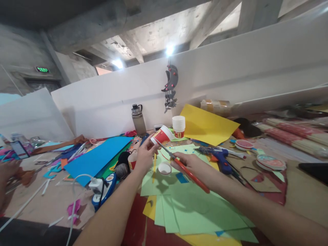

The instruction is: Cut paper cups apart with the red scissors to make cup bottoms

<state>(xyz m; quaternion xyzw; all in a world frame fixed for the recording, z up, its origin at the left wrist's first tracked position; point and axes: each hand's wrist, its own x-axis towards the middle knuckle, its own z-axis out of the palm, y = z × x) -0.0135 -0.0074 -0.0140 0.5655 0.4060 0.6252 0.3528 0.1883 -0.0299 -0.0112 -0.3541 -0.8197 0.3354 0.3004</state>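
My left hand (pixel 146 153) is closed around a red and white paper cup (pixel 163 135), tilted over on its side above the table. In my right hand (pixel 186 160) is a pair of scissors with red handles (pixel 191 175). Their blades (pixel 166 152) point up and left, against or very close to the cup; actual contact I cannot tell. Below the hands a small round white piece (pixel 164 168) lies on light green paper sheets (pixel 189 208), near a blue scrap (pixel 182 177). Beside my left wrist stands another paper cup (pixel 132 160), partly hidden.
A stack of paper cups (pixel 178 125) and a grey bottle (pixel 138 121) stand at the back. On the right lies a blue glue gun (pixel 222 160); on the left, blue card (pixel 98 157) and a power strip (pixel 104 191) with a cable. Another person's hand (pixel 9 171) shows far left.
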